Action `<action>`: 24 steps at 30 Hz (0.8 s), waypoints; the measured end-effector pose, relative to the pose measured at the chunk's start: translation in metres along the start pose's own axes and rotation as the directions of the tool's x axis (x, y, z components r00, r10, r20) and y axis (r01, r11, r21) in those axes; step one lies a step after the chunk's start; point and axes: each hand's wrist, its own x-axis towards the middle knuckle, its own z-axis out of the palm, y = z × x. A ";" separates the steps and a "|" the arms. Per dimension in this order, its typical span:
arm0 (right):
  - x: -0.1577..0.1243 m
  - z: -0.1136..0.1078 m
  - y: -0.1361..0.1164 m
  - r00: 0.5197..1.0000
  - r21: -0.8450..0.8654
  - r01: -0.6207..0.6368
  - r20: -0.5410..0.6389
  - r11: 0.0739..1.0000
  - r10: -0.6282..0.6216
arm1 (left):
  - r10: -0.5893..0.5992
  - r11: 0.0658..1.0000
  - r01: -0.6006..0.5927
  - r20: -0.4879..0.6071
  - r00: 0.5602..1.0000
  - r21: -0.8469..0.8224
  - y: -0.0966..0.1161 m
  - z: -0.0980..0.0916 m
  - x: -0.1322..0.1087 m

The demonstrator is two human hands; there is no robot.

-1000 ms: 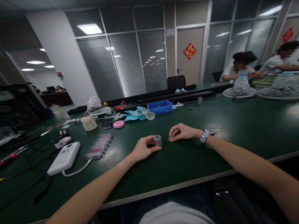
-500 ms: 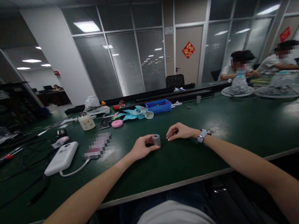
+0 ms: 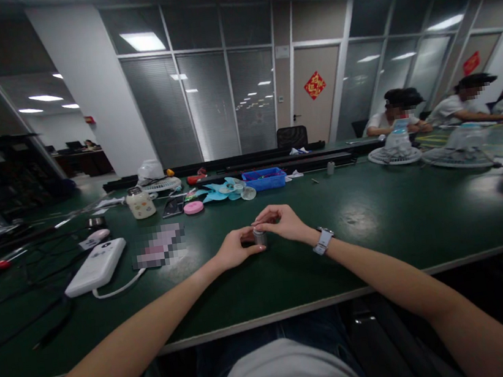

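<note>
A small grey metal cylinder [image 3: 260,238] stands on the green table [image 3: 317,266] in front of me. My left hand [image 3: 235,249] holds it from the left, fingers behind and thumb along its near side. Over its top is my right hand [image 3: 281,220], with thumb and fingertips pinched together at the upper rim. Whatever sits between those fingertips is too small to make out. A watch is on my right wrist.
Behind my hands lie a blue tray [image 3: 265,179], light-blue fan blades [image 3: 221,190] and a pink round lid [image 3: 193,208]. To the left are a cream jar [image 3: 140,203], a phone [image 3: 159,246] and a white power bank [image 3: 96,267]. People sit at the far right.
My right hand has moved left from beside the cylinder onto its top. My left hand still holds the cylinder. The whole view has shifted slightly.
</note>
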 end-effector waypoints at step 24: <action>0.003 -0.011 0.001 0.974 0.047 -0.111 0.202 0.993 0.099 | -0.014 1.000 0.014 0.015 1.000 0.001 0.003 0.001 0.000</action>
